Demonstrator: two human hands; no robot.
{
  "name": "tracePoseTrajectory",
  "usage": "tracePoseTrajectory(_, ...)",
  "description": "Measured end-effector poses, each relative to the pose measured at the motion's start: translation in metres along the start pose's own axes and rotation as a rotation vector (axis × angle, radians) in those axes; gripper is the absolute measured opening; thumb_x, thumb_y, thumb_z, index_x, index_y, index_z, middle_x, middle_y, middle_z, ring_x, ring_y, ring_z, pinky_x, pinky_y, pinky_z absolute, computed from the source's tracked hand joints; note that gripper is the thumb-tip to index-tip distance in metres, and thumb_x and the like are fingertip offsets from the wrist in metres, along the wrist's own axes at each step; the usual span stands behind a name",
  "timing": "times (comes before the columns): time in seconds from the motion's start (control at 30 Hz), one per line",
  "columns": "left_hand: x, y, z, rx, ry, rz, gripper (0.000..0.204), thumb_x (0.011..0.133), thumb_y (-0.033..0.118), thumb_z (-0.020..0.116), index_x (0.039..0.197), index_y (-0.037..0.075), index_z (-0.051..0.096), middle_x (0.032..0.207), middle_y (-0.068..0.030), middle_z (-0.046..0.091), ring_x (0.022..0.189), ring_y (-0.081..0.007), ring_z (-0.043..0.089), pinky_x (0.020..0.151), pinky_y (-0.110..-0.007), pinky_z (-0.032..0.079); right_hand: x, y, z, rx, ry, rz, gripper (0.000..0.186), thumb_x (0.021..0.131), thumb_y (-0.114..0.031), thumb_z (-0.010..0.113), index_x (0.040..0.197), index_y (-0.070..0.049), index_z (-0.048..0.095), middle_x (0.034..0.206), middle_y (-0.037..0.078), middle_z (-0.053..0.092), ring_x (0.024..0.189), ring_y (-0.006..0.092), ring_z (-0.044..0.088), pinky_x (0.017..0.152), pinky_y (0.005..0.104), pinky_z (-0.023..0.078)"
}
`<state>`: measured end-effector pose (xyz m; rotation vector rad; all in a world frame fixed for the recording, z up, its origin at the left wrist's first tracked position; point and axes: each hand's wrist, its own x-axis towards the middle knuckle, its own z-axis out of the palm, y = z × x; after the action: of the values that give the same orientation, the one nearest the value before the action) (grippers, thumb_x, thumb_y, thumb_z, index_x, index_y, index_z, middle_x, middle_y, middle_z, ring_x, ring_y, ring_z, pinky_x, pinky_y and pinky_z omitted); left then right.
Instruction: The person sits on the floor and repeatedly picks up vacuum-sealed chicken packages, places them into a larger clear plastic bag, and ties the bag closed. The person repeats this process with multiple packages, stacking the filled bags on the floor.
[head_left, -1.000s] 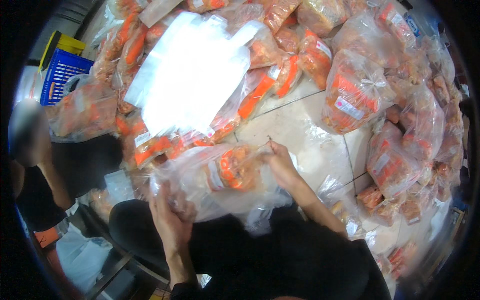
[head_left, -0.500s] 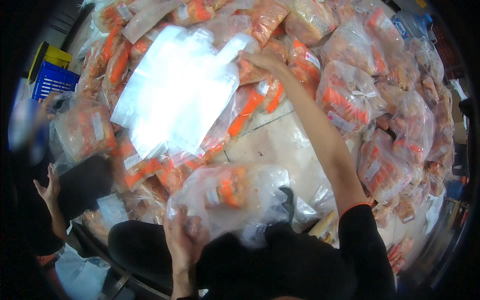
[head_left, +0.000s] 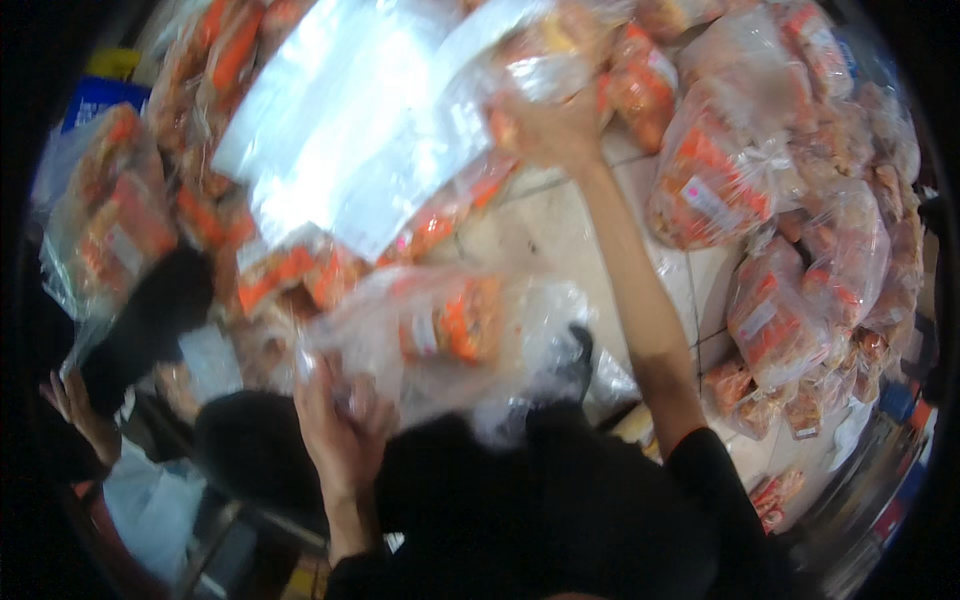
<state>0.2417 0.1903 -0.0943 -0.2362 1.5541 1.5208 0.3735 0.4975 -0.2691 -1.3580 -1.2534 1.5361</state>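
A large clear plastic bag (head_left: 375,305) with an orange-labelled packet (head_left: 465,320) inside lies in front of my knees. My left hand (head_left: 345,415) is closed on the bag's gathered left edge. Stretched out ahead, my right hand (head_left: 555,130) is at a clear-wrapped packet (head_left: 540,55) in the heap; motion smears its fingers, so its hold on the packet is unclear. Just left of that hand, a stack of glossy white plastic bags (head_left: 350,130) covers several packets.
Bagged orange packets (head_left: 715,165) heap up on the right and far side. Pale floor tiles (head_left: 545,230) show in the middle. At the left are another person's hand (head_left: 85,415) and a blue crate (head_left: 100,98). A dark shoe tip (head_left: 582,350) is beside the clear bag.
My right hand has shifted a little and its fingers have spread or turned over the packets. My left hand keeps its grip on the bag. The whole view has shifted slightly.
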Motion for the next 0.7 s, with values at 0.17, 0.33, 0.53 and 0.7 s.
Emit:
tracePoseTrajectory(0.17,-0.001,0.003,-0.002,0.028,0.026,0.012,0.022,0.102,0.04,0.048,0.099,0.018,0.046,0.061,0.0046,0.031,0.047,-0.0075,0.027,0.044,-0.024,0.021,-0.015,0.036,-0.046,0.261,0.001,-0.105,0.024,0.081,-0.009,0.078,0.098,-0.007,0.061,0.094,0.005,0.065,0.094,0.0121,0.062,0.069,0.0268,0.051)
tracePoseTrajectory(0.33,-0.002,0.003,-0.001,-0.029,0.101,-0.046,0.02,0.103,0.04,0.046,0.103,0.02,0.047,0.061,0.0053,0.031,0.048,-0.0077,0.026,0.045,-0.025,0.021,-0.068,-0.001,-0.114,0.896,-0.03,-0.049,0.023,0.09,-0.005,0.066,0.11,-0.006,0.056,0.096,0.007,0.064,0.088,0.0162,0.061,0.083,0.0296,0.049)
tracePoseTrajectory(0.53,-0.004,0.0,0.0,0.063,0.061,-0.016,0.019,0.103,0.038,0.047,0.098,0.019,0.048,0.061,0.0067,0.03,0.048,-0.0058,0.024,0.044,-0.023,0.017,-0.026,0.004,-0.117,-0.383,0.099,-0.423,0.062,0.083,-0.035,0.076,0.126,-0.002,0.044,0.11,0.015,0.06,0.1,0.0286,0.059,0.091,0.0403,0.046)
tracePoseTrajectory(0.7,-0.004,-0.001,0.001,0.033,0.055,-0.028,0.018,0.103,0.037,0.047,0.097,0.02,0.048,0.062,0.0067,0.031,0.049,-0.0052,0.022,0.044,-0.023,0.016,0.028,0.061,-0.102,-1.121,0.319,-0.544,0.094,0.072,-0.055,0.08,0.134,0.0,0.037,0.125,0.025,0.048,0.119,0.0418,0.046,0.101,0.0525,0.037)
